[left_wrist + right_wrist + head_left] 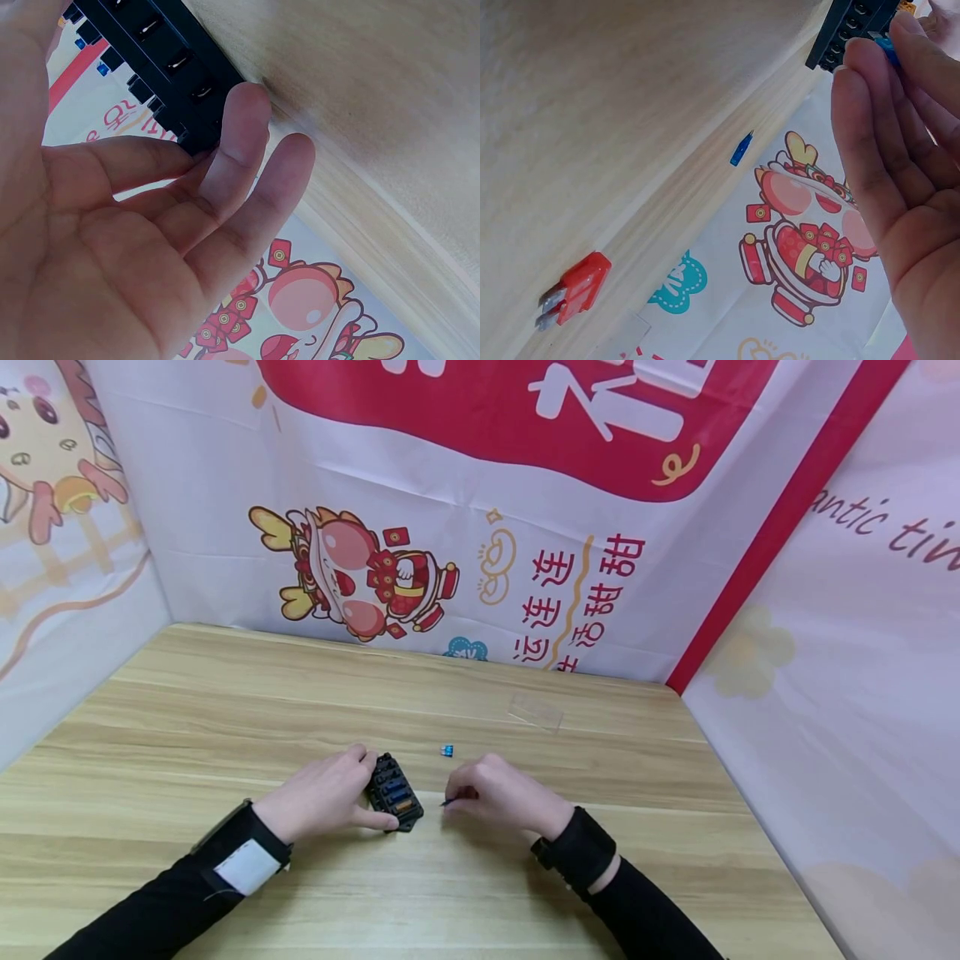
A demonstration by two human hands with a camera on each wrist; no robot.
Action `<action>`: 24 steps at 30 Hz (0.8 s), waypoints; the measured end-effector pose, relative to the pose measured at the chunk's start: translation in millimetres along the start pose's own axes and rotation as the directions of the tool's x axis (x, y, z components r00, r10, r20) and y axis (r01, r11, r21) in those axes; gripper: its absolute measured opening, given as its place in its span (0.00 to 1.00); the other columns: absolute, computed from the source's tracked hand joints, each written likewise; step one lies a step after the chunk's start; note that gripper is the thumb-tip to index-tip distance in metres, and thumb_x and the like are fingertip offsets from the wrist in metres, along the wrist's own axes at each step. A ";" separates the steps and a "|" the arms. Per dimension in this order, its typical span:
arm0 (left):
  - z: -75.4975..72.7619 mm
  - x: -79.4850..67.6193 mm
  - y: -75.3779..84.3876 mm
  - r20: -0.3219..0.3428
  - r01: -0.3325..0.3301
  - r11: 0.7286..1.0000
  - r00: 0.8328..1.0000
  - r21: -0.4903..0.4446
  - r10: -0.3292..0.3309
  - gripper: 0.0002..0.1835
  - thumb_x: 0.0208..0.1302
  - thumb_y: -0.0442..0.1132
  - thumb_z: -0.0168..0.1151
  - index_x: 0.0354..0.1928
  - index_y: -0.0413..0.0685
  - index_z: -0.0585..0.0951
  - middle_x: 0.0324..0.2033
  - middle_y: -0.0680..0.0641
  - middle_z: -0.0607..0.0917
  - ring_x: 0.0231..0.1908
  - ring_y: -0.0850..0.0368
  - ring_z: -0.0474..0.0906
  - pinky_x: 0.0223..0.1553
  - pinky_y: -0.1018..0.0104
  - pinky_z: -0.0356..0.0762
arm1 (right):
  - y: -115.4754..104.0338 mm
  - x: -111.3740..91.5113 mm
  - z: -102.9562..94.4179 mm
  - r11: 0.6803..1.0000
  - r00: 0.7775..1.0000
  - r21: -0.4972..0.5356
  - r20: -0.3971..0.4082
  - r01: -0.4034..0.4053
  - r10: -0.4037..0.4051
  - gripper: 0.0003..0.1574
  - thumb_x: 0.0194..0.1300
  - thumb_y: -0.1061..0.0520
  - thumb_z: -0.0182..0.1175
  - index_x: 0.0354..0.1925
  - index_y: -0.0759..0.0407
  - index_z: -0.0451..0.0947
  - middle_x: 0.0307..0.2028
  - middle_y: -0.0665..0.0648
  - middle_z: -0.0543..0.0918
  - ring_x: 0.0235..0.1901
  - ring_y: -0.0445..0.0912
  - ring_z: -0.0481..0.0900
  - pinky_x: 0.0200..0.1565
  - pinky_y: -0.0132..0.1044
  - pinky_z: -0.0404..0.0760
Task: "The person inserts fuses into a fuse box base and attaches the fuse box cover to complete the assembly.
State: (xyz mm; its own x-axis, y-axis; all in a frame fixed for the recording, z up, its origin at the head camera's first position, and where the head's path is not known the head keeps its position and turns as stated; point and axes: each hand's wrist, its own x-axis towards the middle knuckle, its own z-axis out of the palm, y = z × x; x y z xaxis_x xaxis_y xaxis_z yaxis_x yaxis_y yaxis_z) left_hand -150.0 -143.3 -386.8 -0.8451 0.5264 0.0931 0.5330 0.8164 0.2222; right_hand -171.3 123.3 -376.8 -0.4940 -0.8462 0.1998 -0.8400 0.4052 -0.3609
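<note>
My left hand (pixel 326 793) holds a black fuse box (pixel 394 789) on the table, thumb at its near end and fingers at the far end. Blue fuses and an orange fuse (pixel 404 807) sit in its slots. Just to the right of the box, my right hand (pixel 506 795) pinches a blue blade fuse (pixel 886 48) between thumb and fingertips, its metal prongs toward the box. A second blue fuse (pixel 447 750) lies on the wood beyond the hands. In the right wrist view, a red blade fuse (pixel 583 286) lies on the table.
A clear plastic cover (pixel 535 712) lies flat toward the back right of the wooden table (pixel 247 685). Printed cloth walls (pixel 420 485) stand along the table's back and both sides.
</note>
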 end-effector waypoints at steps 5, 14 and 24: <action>-0.4 0.2 0.0 0.003 -0.001 1.000 1.000 0.002 0.001 0.53 0.44 0.75 0.61 0.56 0.31 0.73 0.46 0.38 0.76 0.42 0.49 0.77 0.41 0.54 0.75 | 1.2 0.8 -0.1 0.999 0.999 0.011 -0.016 0.040 -0.040 0.04 0.58 0.56 0.67 0.32 0.56 0.83 0.30 0.44 0.81 0.30 0.27 0.74 0.33 0.20 0.72; -0.1 0.9 -1.0 -0.001 -0.007 1.000 1.000 0.009 0.007 0.53 0.44 0.75 0.61 0.55 0.32 0.73 0.44 0.39 0.77 0.40 0.51 0.77 0.40 0.55 0.75 | 2.6 0.5 0.7 0.997 0.996 -0.034 -0.041 0.074 -0.075 0.06 0.60 0.57 0.66 0.34 0.58 0.85 0.31 0.46 0.81 0.31 0.29 0.75 0.34 0.18 0.70; 1.6 1.3 -2.3 -0.006 -0.001 1.000 1.000 0.011 0.001 0.53 0.43 0.76 0.60 0.55 0.32 0.73 0.44 0.40 0.76 0.40 0.50 0.77 0.40 0.55 0.75 | 1.9 1.4 1.3 0.997 0.996 -0.047 -0.051 0.065 -0.067 0.05 0.61 0.60 0.64 0.36 0.59 0.84 0.32 0.48 0.80 0.32 0.30 0.75 0.35 0.18 0.69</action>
State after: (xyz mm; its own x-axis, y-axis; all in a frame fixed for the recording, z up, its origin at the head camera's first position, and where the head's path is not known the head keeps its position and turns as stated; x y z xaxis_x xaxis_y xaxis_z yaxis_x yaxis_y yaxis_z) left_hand -152.2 -144.1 -388.7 -0.8447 0.5260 0.0991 0.5344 0.8183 0.2119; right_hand -173.3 122.4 -378.3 -0.4472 -0.8526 0.2703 -0.8800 0.3653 -0.3035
